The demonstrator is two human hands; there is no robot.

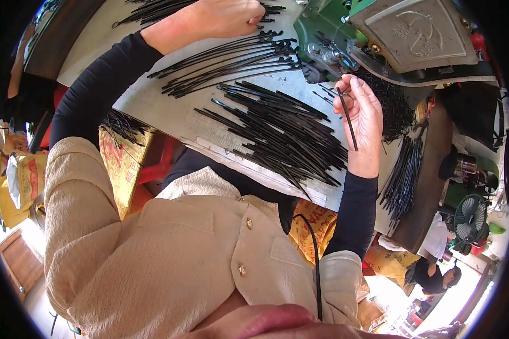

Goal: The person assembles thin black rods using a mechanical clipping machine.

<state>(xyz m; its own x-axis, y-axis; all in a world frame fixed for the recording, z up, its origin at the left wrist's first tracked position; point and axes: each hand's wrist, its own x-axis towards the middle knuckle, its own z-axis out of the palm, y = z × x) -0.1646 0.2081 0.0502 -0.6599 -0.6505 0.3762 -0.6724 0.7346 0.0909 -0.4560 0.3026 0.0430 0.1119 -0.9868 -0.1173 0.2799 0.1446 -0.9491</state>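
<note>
My right hand (361, 116) holds one thin black metal rod (349, 121) upright between thumb and fingers, just in front of the green press machine (345, 34). My left hand (223, 17) rests closed on a bundle of black rods (232, 56) at the far left of the white worktable (152, 101). A large loose pile of black rods (277, 135) lies on the table between the two hands. Whether the left hand grips a rod is hidden by its fingers.
More black rods (402, 175) hang off the table's right edge beside a wooden plank. A yellow printed sack (121, 158) stands under the table at left. A small green fan (470, 217) and another person (435, 277) are at the lower right.
</note>
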